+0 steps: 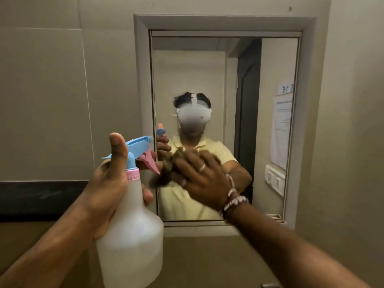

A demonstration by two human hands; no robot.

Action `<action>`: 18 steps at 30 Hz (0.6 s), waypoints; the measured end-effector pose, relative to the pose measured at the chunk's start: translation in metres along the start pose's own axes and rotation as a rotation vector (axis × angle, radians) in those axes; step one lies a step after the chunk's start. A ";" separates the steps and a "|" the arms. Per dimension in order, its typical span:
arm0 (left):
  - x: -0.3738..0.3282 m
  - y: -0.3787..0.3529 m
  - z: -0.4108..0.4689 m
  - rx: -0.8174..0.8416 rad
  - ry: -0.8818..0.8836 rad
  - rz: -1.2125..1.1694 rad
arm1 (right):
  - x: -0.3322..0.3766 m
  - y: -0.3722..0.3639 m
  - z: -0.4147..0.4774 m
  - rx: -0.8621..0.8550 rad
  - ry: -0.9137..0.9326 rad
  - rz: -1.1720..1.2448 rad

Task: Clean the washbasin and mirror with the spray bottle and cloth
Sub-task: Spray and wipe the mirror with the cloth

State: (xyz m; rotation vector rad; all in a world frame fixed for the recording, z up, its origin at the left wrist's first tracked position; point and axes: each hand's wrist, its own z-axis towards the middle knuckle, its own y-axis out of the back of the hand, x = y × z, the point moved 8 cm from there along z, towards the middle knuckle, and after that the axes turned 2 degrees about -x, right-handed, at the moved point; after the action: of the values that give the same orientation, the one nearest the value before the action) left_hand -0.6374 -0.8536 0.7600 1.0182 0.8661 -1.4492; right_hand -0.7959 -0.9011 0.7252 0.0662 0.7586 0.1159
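Right hand (204, 179) is flat on the glass, palm pressed over a crumpled dark olive cloth (166, 173), fingers spread and clamped on it against the tall grey-framed wall mirror (270, 65). It sits low on the pane, towards the left edge, and it is blurred, so I judge a wipe is under way. Left hand (113, 183) is wrapped round the neck of the translucent white plastic spray bottle with the blue and pink trigger head (133, 225), thumb up, bottle upright, held just short of the mirror's left frame. Its nozzle faces the glass.

Here is what matters: the mirror stands straight ahead of both hands, its long axis vertical, and most of the pane lies above and to the right of the cloth. The right hand is already touching, so the next stroke looks to be its job, up and across. The washbasin is not in view; it must sit somewhere below the frame.
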 end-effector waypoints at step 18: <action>-0.002 -0.009 -0.004 0.050 -0.032 -0.030 | -0.041 0.052 -0.043 0.073 0.150 -0.027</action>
State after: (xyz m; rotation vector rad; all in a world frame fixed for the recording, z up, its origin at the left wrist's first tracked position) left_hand -0.6461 -0.8485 0.7602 1.0207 0.8289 -1.5152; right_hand -0.8589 -0.8545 0.7271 0.1179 0.9132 0.0683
